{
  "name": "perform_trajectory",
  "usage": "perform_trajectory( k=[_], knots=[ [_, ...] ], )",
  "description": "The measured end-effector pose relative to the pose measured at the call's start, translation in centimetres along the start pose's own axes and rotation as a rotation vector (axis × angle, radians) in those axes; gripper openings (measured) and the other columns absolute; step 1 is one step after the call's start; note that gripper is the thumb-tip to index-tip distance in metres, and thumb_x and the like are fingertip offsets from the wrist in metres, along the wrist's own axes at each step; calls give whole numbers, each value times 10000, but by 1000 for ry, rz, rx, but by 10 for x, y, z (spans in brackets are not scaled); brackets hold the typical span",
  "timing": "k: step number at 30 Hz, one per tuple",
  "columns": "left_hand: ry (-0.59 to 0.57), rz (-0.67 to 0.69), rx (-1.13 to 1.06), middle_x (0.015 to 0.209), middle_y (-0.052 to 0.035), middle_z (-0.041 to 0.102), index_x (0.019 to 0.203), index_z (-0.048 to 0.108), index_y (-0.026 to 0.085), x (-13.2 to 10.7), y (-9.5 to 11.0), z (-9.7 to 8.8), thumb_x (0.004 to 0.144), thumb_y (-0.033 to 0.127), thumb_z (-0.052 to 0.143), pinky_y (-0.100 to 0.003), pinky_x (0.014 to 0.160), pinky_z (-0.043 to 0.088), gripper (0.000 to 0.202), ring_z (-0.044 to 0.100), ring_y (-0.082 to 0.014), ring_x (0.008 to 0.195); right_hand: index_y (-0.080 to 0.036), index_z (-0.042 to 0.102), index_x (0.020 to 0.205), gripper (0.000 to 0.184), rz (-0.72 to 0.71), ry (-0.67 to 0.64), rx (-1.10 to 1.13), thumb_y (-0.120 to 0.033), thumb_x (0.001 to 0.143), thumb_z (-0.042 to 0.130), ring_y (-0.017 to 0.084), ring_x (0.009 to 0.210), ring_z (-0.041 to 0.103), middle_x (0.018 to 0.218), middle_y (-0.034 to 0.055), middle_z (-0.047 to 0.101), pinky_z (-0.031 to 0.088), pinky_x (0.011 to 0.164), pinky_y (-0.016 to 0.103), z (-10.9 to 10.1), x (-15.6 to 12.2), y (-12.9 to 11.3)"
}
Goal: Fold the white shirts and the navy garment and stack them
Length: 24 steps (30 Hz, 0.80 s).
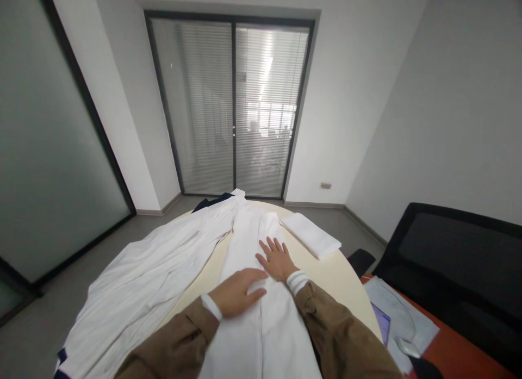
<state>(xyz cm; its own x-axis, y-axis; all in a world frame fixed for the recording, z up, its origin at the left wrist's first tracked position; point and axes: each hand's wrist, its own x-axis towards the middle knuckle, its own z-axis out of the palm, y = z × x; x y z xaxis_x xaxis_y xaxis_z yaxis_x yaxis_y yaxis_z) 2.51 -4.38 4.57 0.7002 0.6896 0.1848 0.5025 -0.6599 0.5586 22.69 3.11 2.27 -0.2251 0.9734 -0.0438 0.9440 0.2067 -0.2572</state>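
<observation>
The person's left hand [236, 293] and right hand [277, 258] lie open on a white garment [261, 335] at 12 o'clock, over a round cream table [330, 281]. The left fingers rest close together and the right fingers are spread; both are released and grasp nothing, so the flat palms can press the cloth against the table. A second white garment [138, 259] lies spread at 10 o'clock, a folded white cloth [310, 235] lies at 1 o'clock, and an orange desk [457, 346] with papers [402, 308] stands at 4 o'clock
</observation>
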Motion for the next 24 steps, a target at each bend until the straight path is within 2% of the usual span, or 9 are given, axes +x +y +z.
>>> perform_trajectory(
  k=[3,5,7,9,12,15,18,20,24],
  knots=[
    [356,-226,92,1443,-139,499,1291,600,160,7,-41,-4,931,345,467,-448,1161,300,425,434,-266,1357,-317,279,1527,669,-22,79,-18,-648,947,240,305,1491,87,1623,58,174,39,1164,493,6,-10,0],
    [444,-382,93,1443,-180,486,1282,598,101,11,-68,-2,904,293,497,-454,1140,331,435,453,-288,1340,-320,301,1519,660,-27,85,-14,-642,944,262,307,1486,114,1618,60,196,52,1162,491,7,-13,-1],
    [489,-430,57,1390,-173,540,1269,601,96,15,-85,-2,891,242,500,-429,1099,380,417,514,-269,1278,-312,308,1517,659,-27,80,-11,-634,943,279,313,1484,116,1616,61,202,50,1160,498,6,-14,-1],
    [500,-469,11,1256,-145,639,1250,613,121,18,-92,-4,882,226,511,-393,992,464,396,622,-243,1097,-299,307,1520,665,-42,75,-6,-624,940,298,319,1483,110,1614,62,207,47,1159,506,4,-14,1],
    [514,-536,-12,1046,-106,715,1218,630,159,23,-93,-9,864,230,549,-354,859,499,370,661,-216,872,-291,296,1524,679,-97,67,11,-621,931,333,317,1482,111,1612,63,217,44,1163,510,1,-16,3],
    [555,-596,-91,1095,-133,704,1264,592,148,29,-98,-11,826,247,606,-346,859,482,449,662,-215,863,-313,301,1519,644,-145,34,46,-615,950,293,299,1484,119,1614,45,211,55,1166,511,0,-15,6],
    [558,-625,-214,1153,-167,684,1304,562,100,35,-108,-13,774,243,651,-352,877,473,556,666,-220,865,-326,355,1495,555,-132,43,97,-493,1010,142,250,1474,181,1593,17,279,118,1169,473,0,-9,9],
    [539,-596,-254,1127,-147,700,1245,612,101,38,-113,-16,743,223,661,-337,884,469,519,666,-225,894,-258,386,1483,539,-19,159,96,-409,1015,164,238,1448,245,1562,55,343,176,1160,426,2,-2,12],
    [470,-541,-275,917,-59,750,916,742,163,39,-112,-23,707,215,658,-298,827,466,231,667,-232,861,-108,459,1398,556,305,368,74,-406,930,425,298,1314,418,1413,181,500,323,1077,402,1,11,27]
  ],
)
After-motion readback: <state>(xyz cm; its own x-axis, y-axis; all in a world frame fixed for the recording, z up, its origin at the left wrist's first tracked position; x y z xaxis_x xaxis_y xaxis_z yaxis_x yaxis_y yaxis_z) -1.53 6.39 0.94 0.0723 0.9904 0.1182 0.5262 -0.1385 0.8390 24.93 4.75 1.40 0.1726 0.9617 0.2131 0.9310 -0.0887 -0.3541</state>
